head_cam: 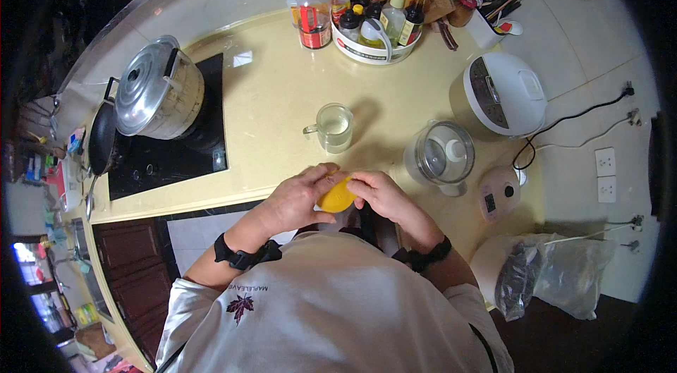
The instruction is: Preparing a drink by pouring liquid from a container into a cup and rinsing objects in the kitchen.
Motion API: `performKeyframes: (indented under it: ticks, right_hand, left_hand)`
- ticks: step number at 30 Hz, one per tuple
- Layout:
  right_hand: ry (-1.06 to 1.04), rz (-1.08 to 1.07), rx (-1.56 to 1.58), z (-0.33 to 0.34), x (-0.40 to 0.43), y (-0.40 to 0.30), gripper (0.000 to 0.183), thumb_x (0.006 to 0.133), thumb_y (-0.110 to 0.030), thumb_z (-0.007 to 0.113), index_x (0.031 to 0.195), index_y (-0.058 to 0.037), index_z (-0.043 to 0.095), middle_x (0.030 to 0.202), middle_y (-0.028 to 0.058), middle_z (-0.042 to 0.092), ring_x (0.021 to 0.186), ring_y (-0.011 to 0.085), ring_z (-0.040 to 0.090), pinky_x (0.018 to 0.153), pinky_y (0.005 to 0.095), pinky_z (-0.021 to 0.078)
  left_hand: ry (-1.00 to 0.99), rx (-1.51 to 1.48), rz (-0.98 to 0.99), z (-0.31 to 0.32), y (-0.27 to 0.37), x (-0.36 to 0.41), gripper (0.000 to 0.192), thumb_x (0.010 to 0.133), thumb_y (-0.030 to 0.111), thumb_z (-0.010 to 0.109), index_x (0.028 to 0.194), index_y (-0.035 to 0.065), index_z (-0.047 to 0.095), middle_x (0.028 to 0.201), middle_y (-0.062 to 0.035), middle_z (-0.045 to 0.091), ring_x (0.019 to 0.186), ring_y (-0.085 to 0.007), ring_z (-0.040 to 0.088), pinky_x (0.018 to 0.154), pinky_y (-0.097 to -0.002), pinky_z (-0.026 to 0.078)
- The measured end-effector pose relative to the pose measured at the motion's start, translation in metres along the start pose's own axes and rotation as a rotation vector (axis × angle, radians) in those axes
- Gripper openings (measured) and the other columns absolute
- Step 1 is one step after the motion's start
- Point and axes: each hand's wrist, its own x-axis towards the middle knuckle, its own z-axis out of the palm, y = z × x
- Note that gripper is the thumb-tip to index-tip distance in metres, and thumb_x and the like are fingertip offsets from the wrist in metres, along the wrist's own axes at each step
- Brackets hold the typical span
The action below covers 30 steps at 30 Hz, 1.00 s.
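Between my two hands, just off the counter's front edge, is a yellow oval object (337,197) that looks like a fruit. My left hand (299,197) wraps it from the left, with the thumb near its lower edge. The fingertips of my right hand (382,194) press on its upper right side. My fingers hide part of it. Straight beyond my hands stands a clear glass mug (334,128) holding some pale liquid, its handle to the left. To the right of my right hand is a transparent jug (441,153) with a handle and a white part inside.
A lidded metal pot (158,90) sits on the black cooktop (158,167), beside a dark pan (103,137). Sauce bottles fill a white round tray (365,53). At right are a rice cooker (505,95), a pink appliance base (500,196), cords and plastic bags (571,278).
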Motion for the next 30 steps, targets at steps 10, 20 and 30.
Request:
performKeyframes:
  ticks: [10,20,30]
  right_hand:
    - [0.129,-0.016,0.123,-0.001,0.005,-0.006,0.024,0.093,-0.02,0.051,0.082,0.0015,0.056,0.063,0.0022,0.054,0.056,0.0091,0.051,0.051,0.0262,0.0416]
    - [0.457,-0.008,0.188,-0.039,-0.038,0.044,0.012,0.087,-0.011,0.061,0.089,-0.0004,0.055,0.072,0.0024,0.057,0.059,0.0087,0.05,0.054,0.0244,0.0412]
    - [0.54,0.078,0.002,-0.04,-0.077,0.078,0.018,0.085,-0.017,0.063,0.09,-0.0009,0.057,0.077,0.0076,0.06,0.069,0.0154,0.055,0.063,0.0308,0.0454]
  left_hand:
    - [-0.093,0.005,-0.106,-0.014,0.021,0.023,0.083,0.061,0.029,0.081,0.129,0.0001,0.045,0.121,-0.0178,0.051,0.106,-0.0349,0.054,0.091,-0.0366,0.047]
    - [0.312,0.126,-0.119,-0.005,-0.047,0.098,0.077,0.061,0.019,0.082,0.126,0.002,0.045,0.122,-0.0168,0.05,0.107,-0.0355,0.053,0.091,-0.039,0.046]
    - [0.238,0.377,-0.218,-0.006,-0.05,0.104,0.077,0.06,0.02,0.082,0.127,0.008,0.046,0.121,-0.0101,0.054,0.107,-0.0289,0.055,0.094,-0.0405,0.04]
